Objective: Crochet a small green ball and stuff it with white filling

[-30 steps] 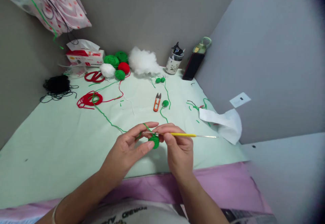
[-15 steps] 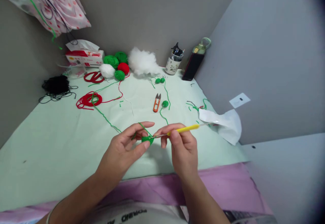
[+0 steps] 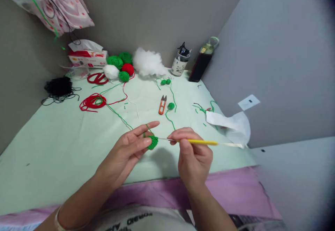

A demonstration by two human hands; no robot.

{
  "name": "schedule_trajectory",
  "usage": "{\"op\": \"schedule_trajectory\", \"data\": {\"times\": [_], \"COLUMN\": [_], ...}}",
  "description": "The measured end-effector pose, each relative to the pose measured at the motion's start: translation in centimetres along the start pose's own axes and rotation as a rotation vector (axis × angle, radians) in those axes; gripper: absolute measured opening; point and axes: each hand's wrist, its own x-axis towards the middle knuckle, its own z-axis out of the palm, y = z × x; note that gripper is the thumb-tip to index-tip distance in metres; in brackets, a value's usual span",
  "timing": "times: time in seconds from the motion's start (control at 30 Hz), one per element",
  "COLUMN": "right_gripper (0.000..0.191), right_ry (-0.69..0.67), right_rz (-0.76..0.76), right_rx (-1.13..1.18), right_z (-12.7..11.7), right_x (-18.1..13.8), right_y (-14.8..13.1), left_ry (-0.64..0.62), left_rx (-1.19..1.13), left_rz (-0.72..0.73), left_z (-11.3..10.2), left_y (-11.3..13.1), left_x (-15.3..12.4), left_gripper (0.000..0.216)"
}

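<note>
Pinched between thumb and fingers of my left hand [image 3: 128, 150] is a small green crochet piece [image 3: 153, 142]. Green yarn [image 3: 120, 118] runs from the table to this hand and passes over its raised index finger. My right hand [image 3: 195, 154] is closed round a crochet hook [image 3: 201, 142] with a yellow handle, held almost level. The hook's thin metal shaft reaches left to the edge of the green piece; its very tip is too small to make out. Beyond the hands lie orange thread snips [image 3: 162, 105] and a small green crocheted ball [image 3: 171, 106] with a yarn tail.
Yarn balls [image 3: 127, 69], white stuffing [image 3: 148, 62], a tissue box [image 3: 87, 57], a pen jar [image 3: 180, 64] and a bottle [image 3: 202, 61] line the back. Red scissors [image 3: 97, 78], coiled red yarn [image 3: 91, 102] and black yarn [image 3: 59, 86] lie left. White paper [image 3: 230, 124] and yarn scraps lie right.
My right hand has shifted slightly right, and the hook has turned closer to level. The green piece now shows more of its face, with my left thumb laid across it.
</note>
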Motion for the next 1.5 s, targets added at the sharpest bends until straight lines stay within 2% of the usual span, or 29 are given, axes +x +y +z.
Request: {"op": "schedule_trajectory", "data": {"times": [0.1, 0.2, 0.27, 0.33, 0.4, 0.43, 0.47, 0.53, 0.6, 0.67, 0.8, 0.93, 1.03, 1.2, 1.33, 1.5], "right_gripper": [0.018, 0.018, 0.023, 0.028, 0.03, 0.029, 0.027, 0.022, 0.02, 0.018, 0.015, 0.016, 0.015, 0.016, 0.015, 0.017], "right_ry": [-0.04, -0.074, -0.089, -0.133, -0.181, -0.177, -0.145, -0.049, 0.006, -0.032, -0.102, -0.104, -0.129, -0.165, -0.109, -0.087], "right_rz": [0.118, 0.104, -0.012, -0.21, -0.385, -0.399, -0.356, -0.143, 0.083, 0.189, 0.246, 0.359, 0.371, 0.275, 0.294, 0.323], "right_rx": [0.139, 0.045, -0.087, -0.297, -0.457, -0.467, -0.418, -0.193, 0.056, 0.224, 0.248, 0.343, 0.376, 0.338, 0.358, 0.369], "right_z": [0.3, 0.6, 0.7, 0.8, 0.6, 0.4, 0.3, -0.1, -0.3, -0.3, 0.1, -0.1, -0.2, -0.1, -0.2, -0.4], "right_x": [0.4, 0.3, 0.0, -0.3, -0.4, -0.3, -0.2, 0.3, 0.7, 1.0, 0.7, 0.5, 0.6, 0.5, 0.3, 0.8], "right_y": [0.2, 0.3, 0.1, 0.0, 0.0, 0.0, 0.1, 0.2, 0.4, 0.5, 0.9, 1.3, 1.3, 1.3, 1.1, 0.6], "left_ry": [-0.004, 0.04, 0.081, 0.085, 0.042, 0.014, -0.01, -0.038, -0.042, -0.041, -0.033, -0.063, -0.071, -0.1, -0.057, -0.012], "left_rx": [0.05, 0.142, 0.179, 0.137, 0.031, -0.027, -0.077, -0.139, -0.138, -0.071, 0.141, 0.256, 0.27, 0.225, 0.224, 0.281], "left_rz": [0.065, 0.159, 0.213, 0.214, 0.118, 0.051, -0.01, -0.068, -0.052, 0.0, 0.113, 0.112, 0.149, 0.169, 0.159, 0.223], "left_z": [0.1, 0.2, 0.2, 0.3, 0.4, 0.4, 0.3, 0.1, 0.0, -0.1, -0.3, -0.8, -0.7, -0.3, -0.2, -0.2], "left_y": [-0.2, -0.9, -1.2, -1.4, -1.3, -1.2, -1.0, -0.6, -0.3, -0.3, -0.8, -1.0, -0.9, -1.0, -0.9, -0.5], "left_x": [0.0, 0.0, 0.0, 0.1, 0.2, 0.3, 0.4, 0.6, 0.6, 0.6, 0.2, -0.2, -0.2, -0.3, -0.2, -0.3], "left_gripper": [0.041, 0.035, 0.038, 0.043, 0.045, 0.046, 0.045, 0.042, 0.037, 0.033, 0.031, 0.038, 0.037, 0.041, 0.047, 0.039]}}
